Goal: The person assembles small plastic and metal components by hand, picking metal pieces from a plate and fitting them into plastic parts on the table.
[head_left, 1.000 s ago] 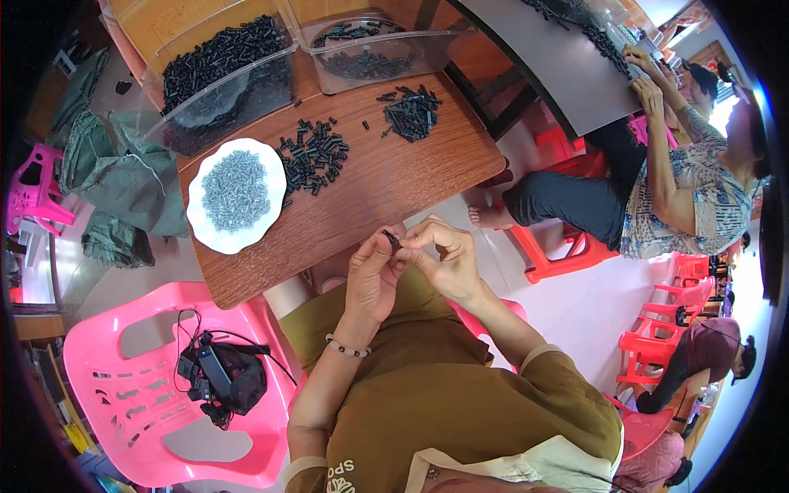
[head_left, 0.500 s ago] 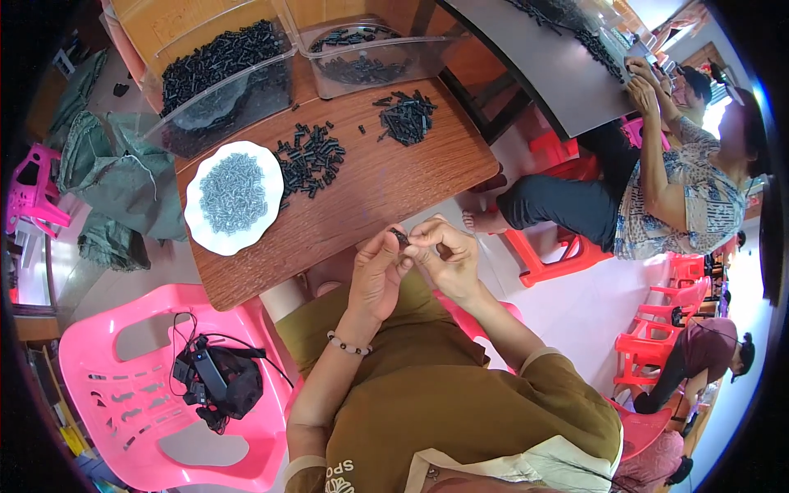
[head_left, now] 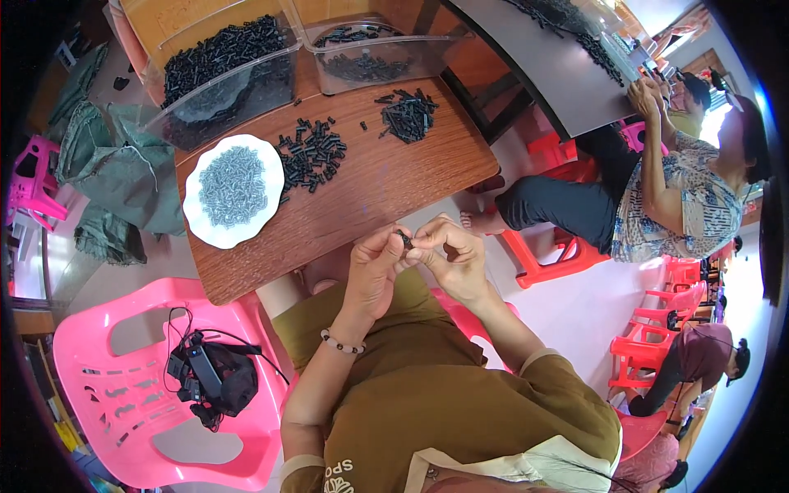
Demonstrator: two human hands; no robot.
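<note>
Just off the front edge of the wooden table (head_left: 362,205), both hands meet over my lap. My left hand (head_left: 374,267) is closed, pinching a small black plastic piece (head_left: 405,240) between thumb and fingers. The fingertips of my right hand (head_left: 454,259) are pressed together against the same piece; whether they also hold a tiny part is too small to make out. On the table, a scalloped white plate (head_left: 197,220) carries many small clear or silvery pieces (head_left: 234,186). Beside it lies a loose pile of black pieces (head_left: 312,152), and a second black pile (head_left: 408,115) sits farther right.
Clear plastic bins (head_left: 230,90) of black pieces stand at the table's back. A pink chair (head_left: 99,345) at left bears a black electronic device with cables (head_left: 209,374). On the right, a co-worker (head_left: 682,193) sits at a grey table (head_left: 559,74). Green sacks (head_left: 115,172) lie far left.
My hands stay together on the black piece, with slight finger movement. The whole view has shifted a little. The co-worker's hands have moved slightly.
</note>
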